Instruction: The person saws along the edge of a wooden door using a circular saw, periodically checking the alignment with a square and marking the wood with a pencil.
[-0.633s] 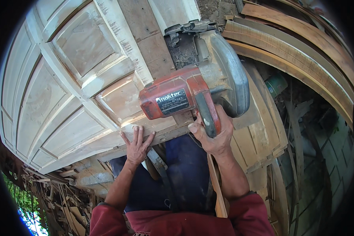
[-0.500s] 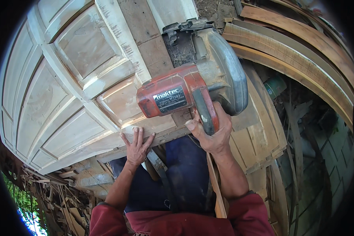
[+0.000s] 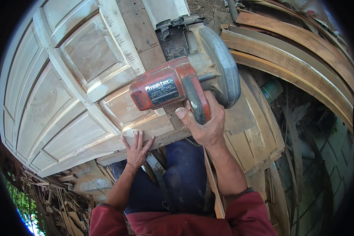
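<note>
Head view shows a panelled door (image 3: 76, 88) amid planks (image 3: 289, 59) and scrap wood (image 3: 71, 220).

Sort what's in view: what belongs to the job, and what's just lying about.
In use:
power saw, in the right grip
panelled door, under the left grip

Lying about:
long boards
green container
wood scraps

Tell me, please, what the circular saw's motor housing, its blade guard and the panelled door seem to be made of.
Motor housing: probably plastic, red, scuffed, moulded-looking. Blade guard: likely cast metal, dull grey with a worn sheen. Panelled door: apparently bare wood, brown showing through whitish smears.
</note>
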{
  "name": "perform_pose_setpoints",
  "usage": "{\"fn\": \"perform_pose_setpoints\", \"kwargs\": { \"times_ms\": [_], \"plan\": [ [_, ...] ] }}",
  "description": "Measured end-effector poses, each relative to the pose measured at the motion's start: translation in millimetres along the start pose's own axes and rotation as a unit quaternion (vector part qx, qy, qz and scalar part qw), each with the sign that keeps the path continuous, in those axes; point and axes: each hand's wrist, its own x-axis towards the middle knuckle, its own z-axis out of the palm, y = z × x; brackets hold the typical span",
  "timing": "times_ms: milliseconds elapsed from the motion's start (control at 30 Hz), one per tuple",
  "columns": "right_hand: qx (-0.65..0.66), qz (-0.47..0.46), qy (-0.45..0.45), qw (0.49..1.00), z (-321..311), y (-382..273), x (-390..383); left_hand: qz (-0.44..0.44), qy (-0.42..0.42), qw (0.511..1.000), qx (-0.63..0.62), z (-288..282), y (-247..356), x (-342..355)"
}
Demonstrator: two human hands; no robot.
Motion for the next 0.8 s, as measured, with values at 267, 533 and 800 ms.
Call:
{"fn": "perform_pose_setpoints", "kwargs": {
  "times_ms": [267,533,800],
  "plan": [
    [0.001,0.031,-0.003,1.0,2,-16,16,-0.018,0.069,0.995,-0.07,-84,-12,72],
    [0.006,-0.028,0.024,0.999,11,-25,43,0.045,0.153,0.981,-0.113,-140,-67,194],
    [0.027,-0.036,0.026,0.999,16,-45,71,0.056,0.162,0.983,-0.062,-135,-81,206]
  ]
}}
